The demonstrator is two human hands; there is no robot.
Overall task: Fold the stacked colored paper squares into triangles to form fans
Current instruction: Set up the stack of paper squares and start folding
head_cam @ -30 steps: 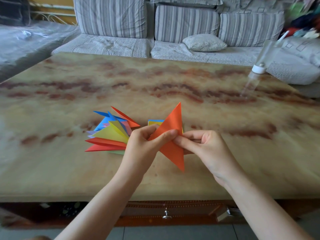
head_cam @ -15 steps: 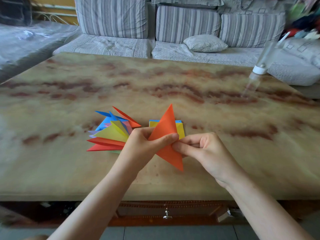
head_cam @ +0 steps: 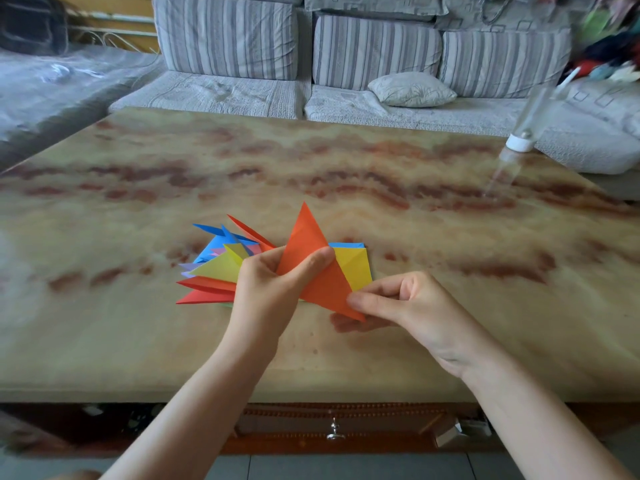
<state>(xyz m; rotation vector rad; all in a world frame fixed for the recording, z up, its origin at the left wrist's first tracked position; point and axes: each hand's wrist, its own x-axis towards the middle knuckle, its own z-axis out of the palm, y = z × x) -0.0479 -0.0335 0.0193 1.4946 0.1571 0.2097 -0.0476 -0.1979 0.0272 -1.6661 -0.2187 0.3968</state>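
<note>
**Orange triangle held between both hands**

The orange triangle (head_cam: 313,271) is lifted off the table (head_cam: 138,341), tilted so that one sharp tip points up and away and the other points down toward the near right. The left hand (head_cam: 273,292) grasps it about the middle, the thumb pressed across its near face and the fingers curled behind. The right hand (head_cam: 419,306) pinches the lower tip between thumb and forefinger, its other fingers curled in loosely.

Just left of the left hand, partly hidden by it, a fan of folded triangles (head_cam: 214,271) lies on the table, with blue, yellow, pink and red points spreading out to the left. Behind the orange triangle, between the two hands and a little farther off, lies the stack of squares (head_cam: 356,268), yellow on top with a blue edge showing at its far side.

At the far right of the table stands what looks like a clear bottle (head_cam: 519,142) with a white cap, too blurred to be sure. Beyond the table is a striped grey sofa (head_cam: 228,39) with a small pillow (head_cam: 412,89) on its seat.
</note>
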